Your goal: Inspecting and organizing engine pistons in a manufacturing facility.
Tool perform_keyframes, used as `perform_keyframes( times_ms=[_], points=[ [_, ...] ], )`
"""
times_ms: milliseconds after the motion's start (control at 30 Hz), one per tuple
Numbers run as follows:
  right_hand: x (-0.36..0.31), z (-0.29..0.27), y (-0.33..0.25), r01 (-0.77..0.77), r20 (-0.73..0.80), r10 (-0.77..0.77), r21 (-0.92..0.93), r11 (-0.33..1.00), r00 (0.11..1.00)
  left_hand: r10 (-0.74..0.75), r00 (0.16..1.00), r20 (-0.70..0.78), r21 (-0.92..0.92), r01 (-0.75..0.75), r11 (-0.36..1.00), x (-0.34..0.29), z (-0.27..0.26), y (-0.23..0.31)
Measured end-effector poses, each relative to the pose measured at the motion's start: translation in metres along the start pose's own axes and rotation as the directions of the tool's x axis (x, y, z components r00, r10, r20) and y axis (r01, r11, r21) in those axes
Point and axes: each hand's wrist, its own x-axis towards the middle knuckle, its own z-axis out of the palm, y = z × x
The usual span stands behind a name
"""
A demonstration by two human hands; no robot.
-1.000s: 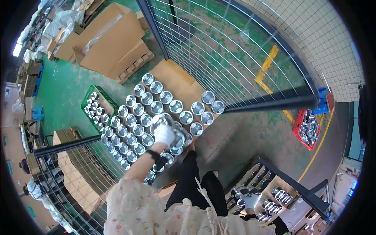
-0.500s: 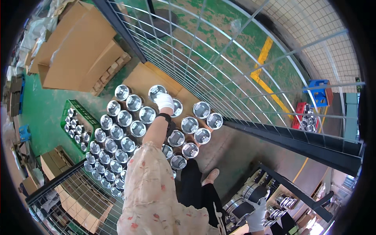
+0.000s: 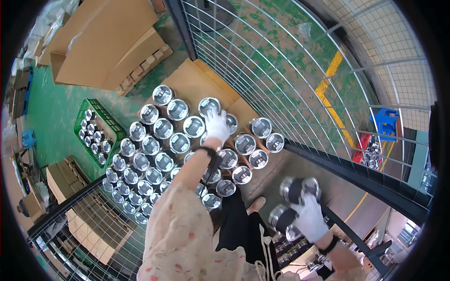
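Many silvery metal pistons (image 3: 179, 143) stand in rows on a cardboard sheet (image 3: 199, 79). My left hand (image 3: 217, 126), in a white glove, lies over the far part of the group with its fingers spread. Its fingertips reach the near edge of one piston (image 3: 209, 107), and the palm partly covers others. Over to the right, my white-gloved right hand (image 3: 310, 219) grips a pair of pistons with dark skirts: an upper piston (image 3: 295, 189) and a lower piston (image 3: 282, 220). Both look motion-blurred. The fingers' exact hold on them is partly hidden.
A wire mesh panel (image 3: 281, 75) on a dark frame borders the far right side. At left sits a green crate (image 3: 117, 129) of small pistons. More pistons fill a rack (image 3: 300, 250) below my right hand. A large cardboard box (image 3: 101, 47) stands far left.
My right hand has risen from the rack at lower right with two pistons. My left hand's fingers have spread and drawn back toward the piston's near edge. The whole view has shifted.
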Motion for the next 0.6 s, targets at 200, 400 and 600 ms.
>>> perform_keyframes(
  times_ms=[200,400,600],
  points=[
    [0.161,0.026,-0.007,0.485,-0.228,-0.53,-0.226,0.845,0.817,-0.09,0.935,-0.344,-0.406,-0.062,0.912,-0.212,-0.042,-0.065],
    [0.307,0.048,-0.025,0.418,-0.254,-0.475,-0.249,0.874,0.842,-0.622,0.781,0.048,-0.401,0.586,0.704,-0.445,-0.064,-0.104],
    [0.376,0.035,-0.037,0.426,-0.192,-0.522,-0.385,0.819,0.831,-0.765,0.528,0.368,-0.328,0.844,0.425,-0.621,0.005,-0.059]
  ],
)
